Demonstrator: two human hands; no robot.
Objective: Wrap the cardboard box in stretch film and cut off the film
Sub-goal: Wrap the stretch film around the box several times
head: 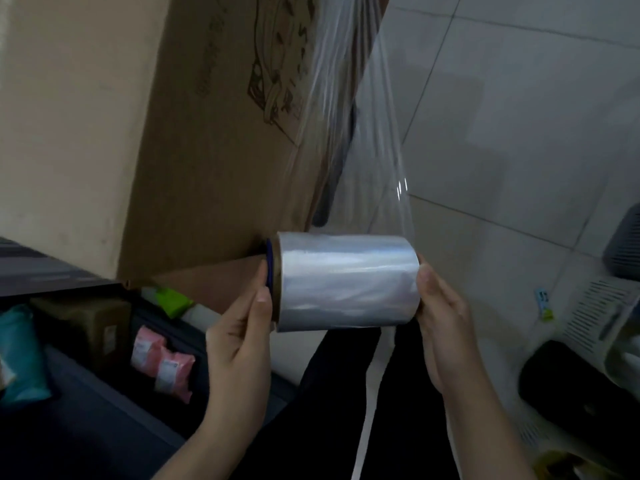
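Note:
A tall brown cardboard box [207, 150] with dark printed artwork stands upright on the tiled floor, filling the upper middle. I hold a roll of clear stretch film [346, 282] level in front of it, one hand at each end. My left hand [242, 337] grips the left end, by the brown core and its blue rim. My right hand [440, 323] presses on the right end. A sheet of film [367, 109] runs taut from the roll up to the box's right edge, where it clings in folds.
A beige wall [62, 116] rises to the left of the box. A dark sofa [86, 410] at lower left carries a teal bag [20, 355], pink packets [162, 362] and a brown parcel. A white slotted basket [595, 317] and a black object [568, 386] sit at right on grey tiles.

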